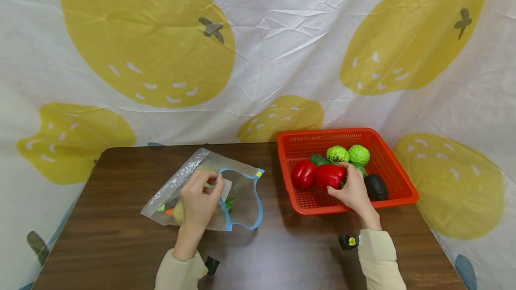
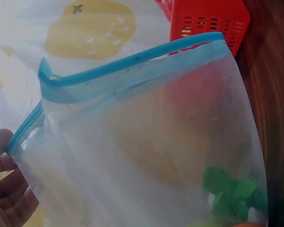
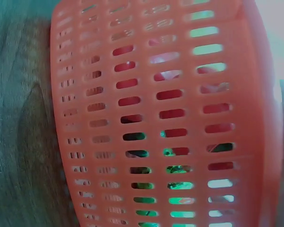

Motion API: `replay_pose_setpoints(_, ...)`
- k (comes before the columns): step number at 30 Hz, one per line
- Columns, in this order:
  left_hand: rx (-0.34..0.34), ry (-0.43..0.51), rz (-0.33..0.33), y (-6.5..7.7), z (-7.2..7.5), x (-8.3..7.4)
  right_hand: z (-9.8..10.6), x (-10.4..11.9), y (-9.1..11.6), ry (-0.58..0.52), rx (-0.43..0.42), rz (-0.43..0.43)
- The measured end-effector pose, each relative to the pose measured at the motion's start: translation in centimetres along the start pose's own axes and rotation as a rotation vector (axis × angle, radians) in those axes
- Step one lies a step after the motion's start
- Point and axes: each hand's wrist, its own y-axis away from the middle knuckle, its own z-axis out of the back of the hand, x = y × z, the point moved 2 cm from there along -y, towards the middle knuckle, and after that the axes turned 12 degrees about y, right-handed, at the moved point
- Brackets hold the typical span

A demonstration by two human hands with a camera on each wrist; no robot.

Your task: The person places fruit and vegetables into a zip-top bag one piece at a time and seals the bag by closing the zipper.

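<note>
My left hand point(image 1: 200, 198) pinches the blue zip edge of a clear plastic zip bag point(image 1: 247, 198) lying on the table, its mouth spread toward the right. Through the plastic show an orange piece point(image 1: 168, 211), a pale tan rounded thing point(image 1: 178, 213) and green leaves point(image 1: 230, 202). In the left wrist view the blue zip strip point(image 2: 142, 59) runs across the top, with fingers at its left end. My right hand point(image 1: 355, 191) reaches into a red basket point(image 1: 318, 210), thumb and fingers around a red bell pepper point(image 1: 328, 176). Another red bell pepper point(image 1: 303, 174) lies left of it.
Two bumpy light green fruits point(image 1: 337, 154), a dark green one point(image 1: 317, 160) and a blackish avocado point(image 1: 376, 187) also lie in the basket. Its slotted wall point(image 3: 146, 109) fills the right wrist view. Behind the brown table point(image 1: 121, 182) hangs a fruit-print cloth point(image 1: 262, 70).
</note>
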Motion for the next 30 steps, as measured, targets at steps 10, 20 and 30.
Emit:
replay_pose_setpoints(10,-0.007,0.003,-0.015,-0.1,0.1,0.0,1.0,2.8,1.0,-0.155,-0.175,0.169)
replay_pose_setpoints(20,-0.007,-0.013,-0.011,-0.1,0.2,-0.2,0.8,7.6,1.6,-0.270,-0.190,0.371)
replay_pose_setpoints(30,0.006,-0.021,-0.011,-0.1,0.1,-0.1,2.1,13.6,3.0,-0.355,-0.132,0.504)
